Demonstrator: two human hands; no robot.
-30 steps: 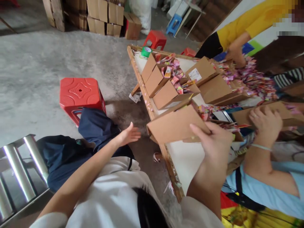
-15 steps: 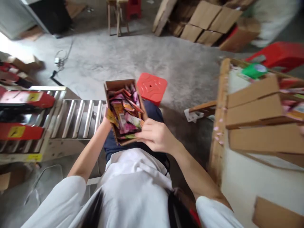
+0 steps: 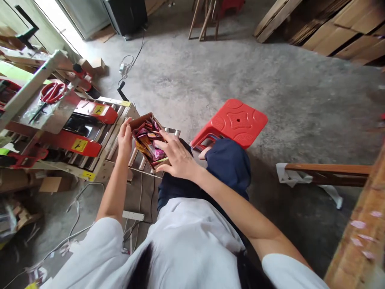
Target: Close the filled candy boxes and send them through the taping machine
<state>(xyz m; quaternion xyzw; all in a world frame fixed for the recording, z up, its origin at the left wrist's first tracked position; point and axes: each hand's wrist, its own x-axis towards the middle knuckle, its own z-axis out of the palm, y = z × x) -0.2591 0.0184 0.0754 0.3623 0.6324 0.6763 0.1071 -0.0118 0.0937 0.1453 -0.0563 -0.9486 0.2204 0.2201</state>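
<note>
A small open cardboard box (image 3: pixel 140 121) is held over the near end of the roller conveyor (image 3: pixel 134 157). Colourful snack packets, mostly pink, purple and orange, fill it (image 3: pixel 146 141). My left hand (image 3: pixel 124 136) grips the box by its left wall, fingertips at the upper corner. Across the right side of the box lies my right hand (image 3: pixel 177 156), fingers spread over the packets and the rim. Whether its fingertips press on the packets I cannot tell.
At left stands a carton-sealing machine with red side guides (image 3: pixel 81 145) and red-handled scissors (image 3: pixel 53 92) on top. A red plastic stool (image 3: pixel 239 120) stands ahead of my legs. Cables and a power strip (image 3: pixel 133 216) lie below. A wooden table edge (image 3: pixel 357 237) is at right.
My view has swung left, and the box has come nearer the conveyor and sealing machine. My right hand has opened from gripping near the box's right edge to lying spread over the packets.
</note>
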